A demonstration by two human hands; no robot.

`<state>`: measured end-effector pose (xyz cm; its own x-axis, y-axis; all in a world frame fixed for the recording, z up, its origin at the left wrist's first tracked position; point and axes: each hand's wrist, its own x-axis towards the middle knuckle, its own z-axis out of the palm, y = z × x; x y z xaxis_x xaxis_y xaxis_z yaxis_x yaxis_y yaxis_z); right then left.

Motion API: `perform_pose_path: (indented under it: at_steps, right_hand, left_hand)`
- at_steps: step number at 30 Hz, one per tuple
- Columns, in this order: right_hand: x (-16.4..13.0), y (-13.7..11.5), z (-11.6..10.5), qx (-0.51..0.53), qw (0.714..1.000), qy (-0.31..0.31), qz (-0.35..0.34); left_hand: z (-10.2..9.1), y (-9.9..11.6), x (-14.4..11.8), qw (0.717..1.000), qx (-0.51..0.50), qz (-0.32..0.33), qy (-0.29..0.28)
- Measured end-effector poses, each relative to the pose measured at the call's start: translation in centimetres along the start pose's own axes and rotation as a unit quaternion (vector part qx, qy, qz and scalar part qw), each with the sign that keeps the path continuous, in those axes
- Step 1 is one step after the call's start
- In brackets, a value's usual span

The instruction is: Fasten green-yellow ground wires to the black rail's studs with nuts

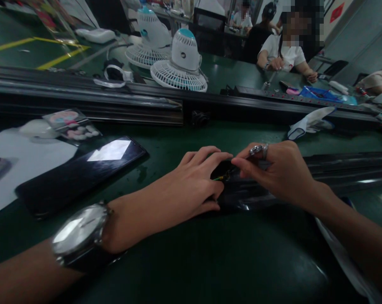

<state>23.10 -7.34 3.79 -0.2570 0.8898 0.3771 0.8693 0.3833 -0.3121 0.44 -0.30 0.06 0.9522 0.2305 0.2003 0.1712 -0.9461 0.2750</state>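
Note:
A thin green-and-yellow wire with small dark metal bits at its end shows between my two hands. My left hand, with a watch on its wrist, has its fingers curled about the wire, and its index fingertip reaches my right thumb. My right hand, a ring on one finger, pinches thumb and index together beside the wire's end; what sits in that pinch is too small to tell. Beneath both hands lies a long glossy black bar, its left end partly hidden by my left fingers.
Left of my hands are a black phone, white paper and a clear bag. Black rails cross behind, with white fans beyond. A glove lies back right. A person sits across the table.

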Motion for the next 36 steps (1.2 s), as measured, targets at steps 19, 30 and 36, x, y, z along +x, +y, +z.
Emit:
perform_pose_path:
  at_steps: [19, 30, 36]
  right_hand:
    - [-0.1, 0.1, -0.8, 0.043, 0.993, -0.063, -0.09]
    - [0.0, 0.5, -1.7, 0.047, 0.998, 0.01, -0.05]
    - [-0.1, 0.7, -1.6, 0.027, 0.999, 0.003, -0.024]
  left_hand:
    - [-1.0, -0.3, 0.2, 0.996, -0.079, 0.024, -0.019]
    - [-1.7, -5.8, -1.0, 0.992, -0.074, -0.099, -0.032]
    - [-0.6, -6.0, -0.6, 0.995, -0.088, -0.054, 0.006]
